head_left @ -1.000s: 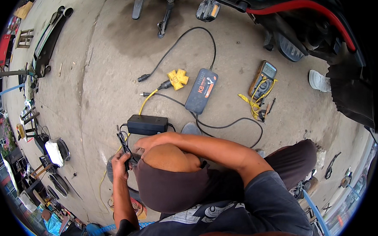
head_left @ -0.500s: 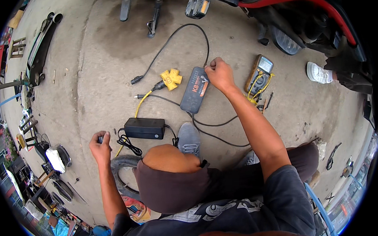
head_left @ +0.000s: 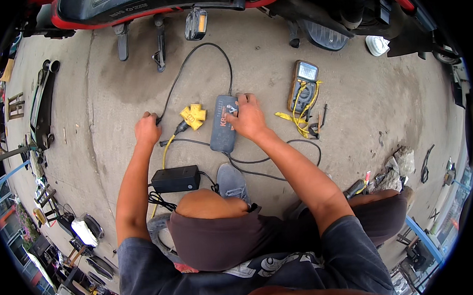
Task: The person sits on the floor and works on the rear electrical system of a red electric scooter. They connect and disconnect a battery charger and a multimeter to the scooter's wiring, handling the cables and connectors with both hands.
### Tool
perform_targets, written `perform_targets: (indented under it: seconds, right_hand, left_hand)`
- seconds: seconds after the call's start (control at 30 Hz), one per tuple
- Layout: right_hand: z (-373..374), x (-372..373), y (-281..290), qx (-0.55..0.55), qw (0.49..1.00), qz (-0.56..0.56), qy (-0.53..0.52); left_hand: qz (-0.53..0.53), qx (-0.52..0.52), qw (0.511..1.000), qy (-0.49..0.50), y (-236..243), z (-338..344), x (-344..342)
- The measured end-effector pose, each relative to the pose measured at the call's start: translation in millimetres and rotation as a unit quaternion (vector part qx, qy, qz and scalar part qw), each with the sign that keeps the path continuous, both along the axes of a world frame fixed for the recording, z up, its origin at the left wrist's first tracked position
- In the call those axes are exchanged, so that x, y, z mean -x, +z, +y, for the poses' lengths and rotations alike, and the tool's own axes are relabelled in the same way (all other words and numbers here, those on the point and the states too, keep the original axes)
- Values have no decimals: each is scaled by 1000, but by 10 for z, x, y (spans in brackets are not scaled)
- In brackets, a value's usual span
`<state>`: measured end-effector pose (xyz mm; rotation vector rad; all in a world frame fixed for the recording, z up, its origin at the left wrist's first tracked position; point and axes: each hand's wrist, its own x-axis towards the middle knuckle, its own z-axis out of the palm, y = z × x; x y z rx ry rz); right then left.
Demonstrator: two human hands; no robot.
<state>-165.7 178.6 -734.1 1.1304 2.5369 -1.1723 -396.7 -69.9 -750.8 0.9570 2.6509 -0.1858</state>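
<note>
My left hand (head_left: 148, 129) is closed around the plug end of a black power cable (head_left: 191, 56). The cable arcs away from me and runs into the far end of a flat dark grey charger (head_left: 223, 135). My right hand (head_left: 249, 117) grips the charger's right edge, its thumb across the top face and its fingers by the far corner. Between my hands lies a yellow multi-way socket (head_left: 194, 116) on a yellow lead. Nearer me is a black box-shaped adapter (head_left: 175, 179) with coiled black wire. The plug itself is mostly hidden by my fingers.
A multimeter (head_left: 303, 89) with yellow leads lies to the right. A red and black electric vehicle (head_left: 161, 6) with pedal and stands spans the far side. A tyre (head_left: 158, 230) lies by my knee; a screwdriver (head_left: 357, 188) is at the right. A bystander's white shoe (head_left: 377, 45) shows far right.
My left hand has moved from beside the adapter, far and right, and taken hold of the cable's plug. My right hand has shifted onto the charger's face. The view has shifted too.
</note>
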Motion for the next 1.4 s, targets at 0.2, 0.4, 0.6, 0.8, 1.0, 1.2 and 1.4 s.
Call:
perform_targets:
  seconds: [0.2, 0.4, 0.6, 0.8, 1.0, 1.2, 1.4]
  right_hand:
    - [339, -158, 182, -23, 996, 83, -27]
    - [783, -84, 1093, 71, 967, 234, 75]
    - [746, -196, 1803, -126, 854, 483, 144]
    - [1143, -539, 2019, 33, 884, 462, 62]
    - [1570, -755, 1889, 183, 774, 589, -142]
    - [1704, -824, 1864, 185, 727, 644, -149]
    - [1777, -820, 1765, 197, 727, 636, -168]
  left_hand:
    - [53, -80, 993, -69, 710, 273, -65]
    - [98, -106, 953, -266, 2023, 1036, -610]
    - [170, -209, 855, -443, 2706, 1849, -1131]
    - [180, -338, 794, -472, 3052, 2459, -1498]
    - [70, -467, 813, -342, 3065, 2851, -1541]
    - [-85, -449, 853, -253, 2992, 3068, -1645]
    - [-118, -449, 855, -230, 3009, 3287, -1790]
